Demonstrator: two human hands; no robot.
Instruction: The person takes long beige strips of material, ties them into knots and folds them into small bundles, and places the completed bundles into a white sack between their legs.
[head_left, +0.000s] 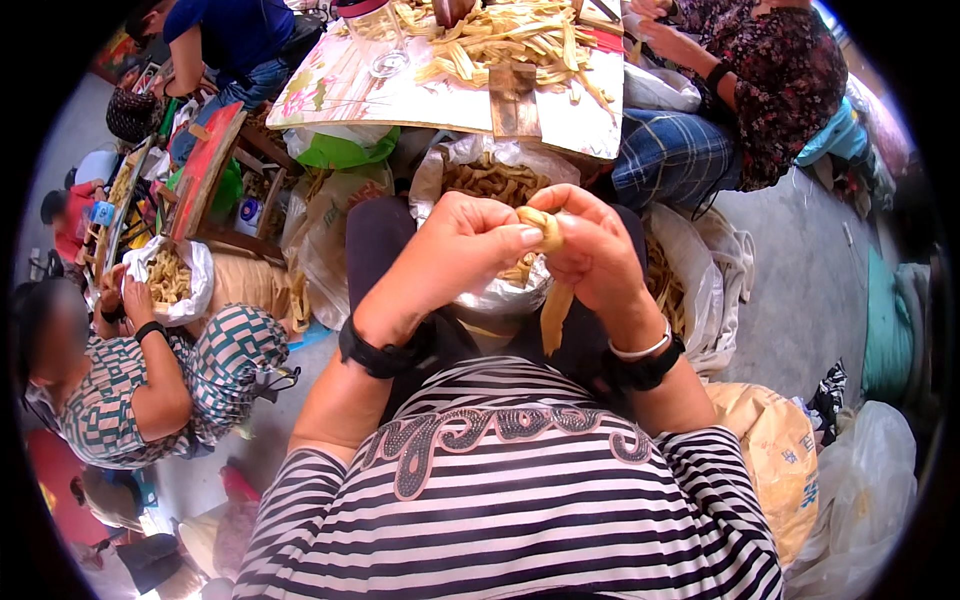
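The left hand [468,235] and right hand [598,252] both pinch the looped yellow strip [549,234]; a gentle, even pull, with the dangling tail [556,318] untwisted, should likely avoid tearing.

A clear jar [378,35] with a red lid stands on a floral-printed table [375,108]; a bright green bag [345,150] sits below its near edge; to the left is a red-topped wooden frame [212,165]; near the table's left side is a person in blue [240,35]; at its right, a person in a dark floral top [785,85]; lower left, a person in checked clothing [125,390]; at right, a brown sack [770,455], a translucent plastic bag [865,500] and a green bundle [885,335] lie on the grey floor [790,290].
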